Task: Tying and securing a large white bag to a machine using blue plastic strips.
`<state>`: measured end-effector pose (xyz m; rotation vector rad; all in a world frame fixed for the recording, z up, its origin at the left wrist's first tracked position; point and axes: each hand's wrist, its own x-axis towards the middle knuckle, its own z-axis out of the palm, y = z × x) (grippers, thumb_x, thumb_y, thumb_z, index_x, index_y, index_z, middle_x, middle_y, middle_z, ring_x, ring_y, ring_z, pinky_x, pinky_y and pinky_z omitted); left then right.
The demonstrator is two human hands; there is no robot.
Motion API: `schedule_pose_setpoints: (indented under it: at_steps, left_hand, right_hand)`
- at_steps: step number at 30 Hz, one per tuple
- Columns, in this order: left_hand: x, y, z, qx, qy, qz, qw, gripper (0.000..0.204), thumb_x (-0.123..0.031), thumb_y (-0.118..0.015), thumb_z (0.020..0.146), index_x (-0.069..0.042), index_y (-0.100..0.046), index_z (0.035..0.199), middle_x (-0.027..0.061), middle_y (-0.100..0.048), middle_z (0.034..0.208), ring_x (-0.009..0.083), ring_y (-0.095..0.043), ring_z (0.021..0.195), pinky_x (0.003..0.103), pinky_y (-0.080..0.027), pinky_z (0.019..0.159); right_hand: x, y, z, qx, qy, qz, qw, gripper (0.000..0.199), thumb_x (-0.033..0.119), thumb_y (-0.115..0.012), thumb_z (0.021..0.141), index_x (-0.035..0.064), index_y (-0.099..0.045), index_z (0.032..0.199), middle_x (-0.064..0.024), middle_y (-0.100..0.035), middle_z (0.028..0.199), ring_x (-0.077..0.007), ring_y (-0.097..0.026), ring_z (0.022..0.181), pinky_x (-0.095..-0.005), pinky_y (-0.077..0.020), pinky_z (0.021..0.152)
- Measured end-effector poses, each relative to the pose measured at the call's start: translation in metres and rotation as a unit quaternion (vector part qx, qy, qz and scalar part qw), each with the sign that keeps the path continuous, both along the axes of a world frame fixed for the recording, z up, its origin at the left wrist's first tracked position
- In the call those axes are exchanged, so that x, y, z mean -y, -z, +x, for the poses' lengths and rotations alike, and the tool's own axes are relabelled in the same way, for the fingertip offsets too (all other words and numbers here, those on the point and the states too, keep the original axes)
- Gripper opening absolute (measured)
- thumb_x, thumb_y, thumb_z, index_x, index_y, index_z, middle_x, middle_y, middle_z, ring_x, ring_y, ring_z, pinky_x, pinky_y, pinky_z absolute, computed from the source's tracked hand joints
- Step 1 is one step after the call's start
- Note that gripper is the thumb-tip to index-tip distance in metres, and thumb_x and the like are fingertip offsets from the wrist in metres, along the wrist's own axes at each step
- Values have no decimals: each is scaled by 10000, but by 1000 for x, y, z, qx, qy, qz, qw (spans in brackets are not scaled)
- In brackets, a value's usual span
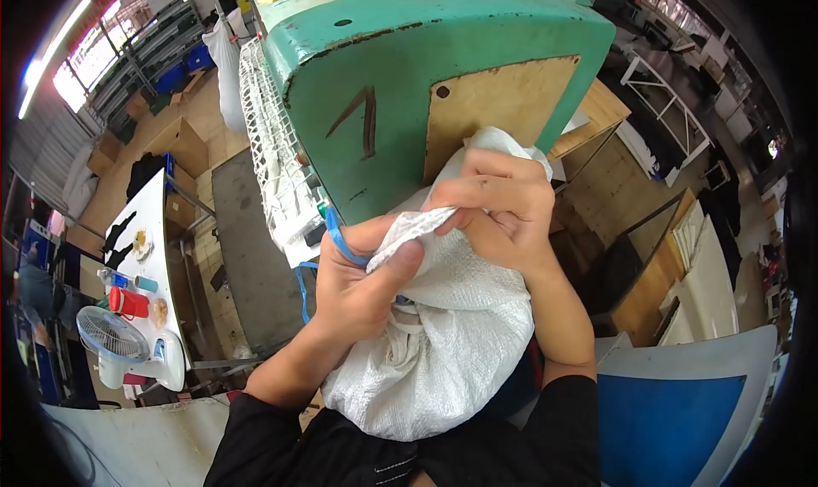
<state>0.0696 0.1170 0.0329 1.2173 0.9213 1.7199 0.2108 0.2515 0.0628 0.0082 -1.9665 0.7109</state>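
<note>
Head view. A large green machine housing (409, 69) with a bare plywood panel (494, 112) fills the upper middle; a white wire rack (268, 159) runs along its left flank. Against it, in front of the person's chest, rests a bulging white woven sack (452, 342), propped so that its gathered mouth faces upward within reach of both hands. The right hand (503, 210) is closed over the top of the bunched fabric, fingers curled and pinching the neck from above. The left hand (366, 287) is likewise closed, its thumb pressing a fold of the neck against the fingers, with a blue strap (341, 240) caught in the same grip. A white tabletop (158, 231) at far left carries a small fan (111, 338) and a red cup (129, 302).
</note>
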Motion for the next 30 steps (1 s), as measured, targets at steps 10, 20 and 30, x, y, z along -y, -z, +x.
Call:
schedule_pose_setpoints:
  at_steps: [10, 20, 30]
  left_hand:
    - [-1, 14, 1, 111, 8, -15, 994, 293, -213, -618, 1003, 45, -672, 1132, 31, -695, 944, 71, -592, 835, 223, -457, 750]
    - [-11, 37, -19, 94, 137, 13, 986, 276, -156, -629, 990, 65, -685, 1145, 4, -663, 878, 43, -533, 789, 215, -430, 669]
    - [-2, 40, -24, 76, 84, -11, 993, 290, -173, -654, 977, 57, -678, 1153, 13, -674, 884, 46, -549, 782, 210, -430, 671]
  right_hand:
    - [10, 1, -4, 17, 27, -98, 995, 121, 85, -780, 806, -20, -735, 843, -66, -613, 657, -127, -526, 566, -252, -350, 504]
    - [13, 21, -18, -2, 57, -67, 996, 170, 136, -751, 859, -26, -713, 827, -58, -587, 640, -142, -494, 562, -288, -362, 537]
    - [20, 21, -26, -50, 136, 53, 988, 108, 94, -816, 724, 29, -758, 787, -23, -577, 583, -154, -417, 504, -293, -344, 523]
